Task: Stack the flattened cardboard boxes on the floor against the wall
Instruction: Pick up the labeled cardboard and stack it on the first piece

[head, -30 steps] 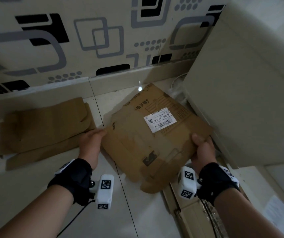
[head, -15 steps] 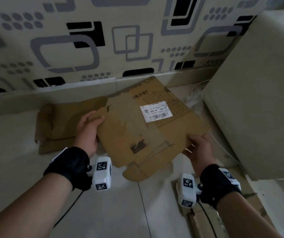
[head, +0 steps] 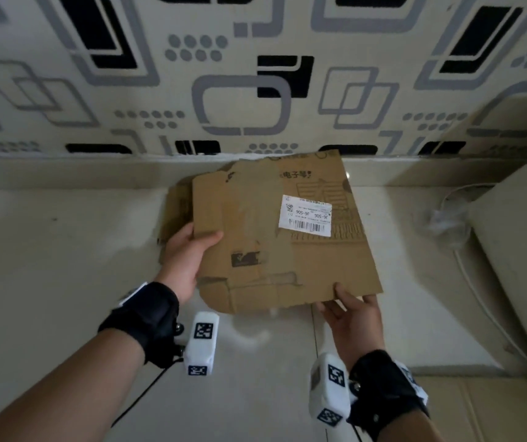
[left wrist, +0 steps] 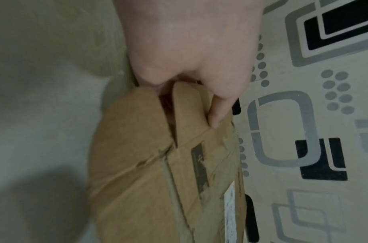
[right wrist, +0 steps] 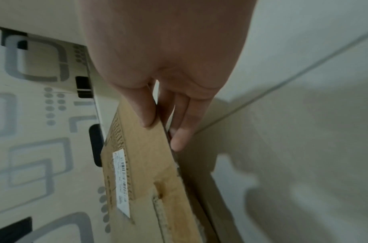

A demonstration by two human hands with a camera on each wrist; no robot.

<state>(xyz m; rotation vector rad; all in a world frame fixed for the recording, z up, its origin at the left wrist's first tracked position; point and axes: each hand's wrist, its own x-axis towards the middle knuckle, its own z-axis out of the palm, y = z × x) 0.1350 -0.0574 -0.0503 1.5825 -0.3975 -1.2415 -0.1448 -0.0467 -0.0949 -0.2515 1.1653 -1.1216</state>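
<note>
Flattened cardboard box [head: 281,237], long axis toward the wall [head: 256,90], pinched by left hand [head: 185,253] and right hand [head: 351,314] fingers.

Pale tiled floor [head: 64,282] — flattened cardboard [head: 176,215] by the wall, white cable [head: 479,298]

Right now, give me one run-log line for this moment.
phase: placing | left hand: grips labelled flattened box | right hand: pinches its near edge | beneath: other flattened cardboard by wall

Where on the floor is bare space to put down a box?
Bare tiles lie left of the held flattened box, along the skirting. The right is crowded: a white cable, a pale cabinet, more cardboard.
</note>
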